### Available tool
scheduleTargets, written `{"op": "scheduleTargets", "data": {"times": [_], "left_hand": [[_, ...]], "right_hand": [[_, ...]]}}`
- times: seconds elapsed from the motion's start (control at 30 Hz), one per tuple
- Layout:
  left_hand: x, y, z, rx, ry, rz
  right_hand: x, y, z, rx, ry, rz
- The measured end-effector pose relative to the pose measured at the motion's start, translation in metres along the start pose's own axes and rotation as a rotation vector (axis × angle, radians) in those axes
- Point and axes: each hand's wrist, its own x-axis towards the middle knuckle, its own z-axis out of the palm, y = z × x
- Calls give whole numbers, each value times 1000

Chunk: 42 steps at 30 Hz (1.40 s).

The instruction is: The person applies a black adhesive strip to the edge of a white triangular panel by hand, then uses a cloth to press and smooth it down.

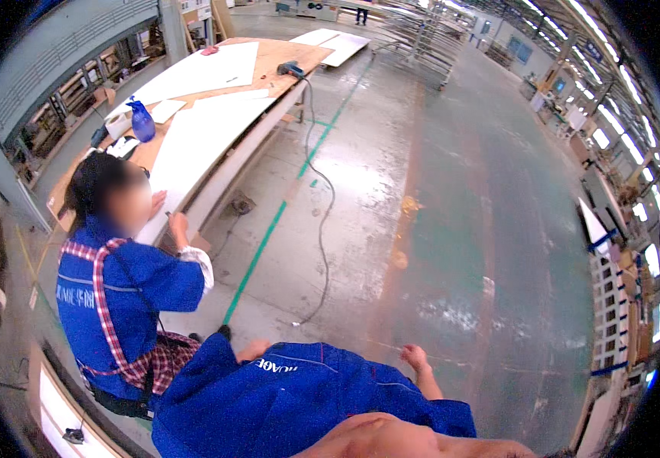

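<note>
My left hand [254,349] shows only in part beside the front of my blue jacket; its fingers are too hidden to read. Out to the right, over the floor, my right hand [415,357] hangs with loosely bent fingers and nothing visible in it. To my left a co-worker [128,267] in a blue jacket and checked apron leans at a long workbench. One hand of theirs [159,203] rests by a white board [208,133]; the other [180,227] grips a small dark thing I cannot make out.
On the bench lie a blue spray bottle [143,122], a tape roll [119,124] and a corded power tool [292,70]. Its grey cable [333,198] trails over the floor near a green line [269,233]. A rack [421,46] stands far ahead; white-framed goods [611,305] line the right.
</note>
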Motion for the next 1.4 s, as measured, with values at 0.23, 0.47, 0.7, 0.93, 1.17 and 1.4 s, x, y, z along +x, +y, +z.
{"op": "scheduleTargets", "data": {"times": [0.23, 0.47, 0.7, 0.93, 1.17, 1.4], "left_hand": [[66, 149, -264, -255, 522, 162], [137, 95, -291, -101, 327, -97], [198, 51, -300, -299, 371, -218], [224, 54, -447, -1017, 681, -374], [303, 25, -614, -1044, 852, -92], [266, 12, -736, -1147, 1088, -91]], "right_hand": [[58, 115, -27, -555, -297, 366], [279, 52, -84, -662, -472, 319], [622, -196, -158, -689, 80, -301], [700, -565, -77, -265, -72, -872], [716, -733, 13, -533, -416, -1181], [796, -860, 52, -444, -416, -1281]]}}
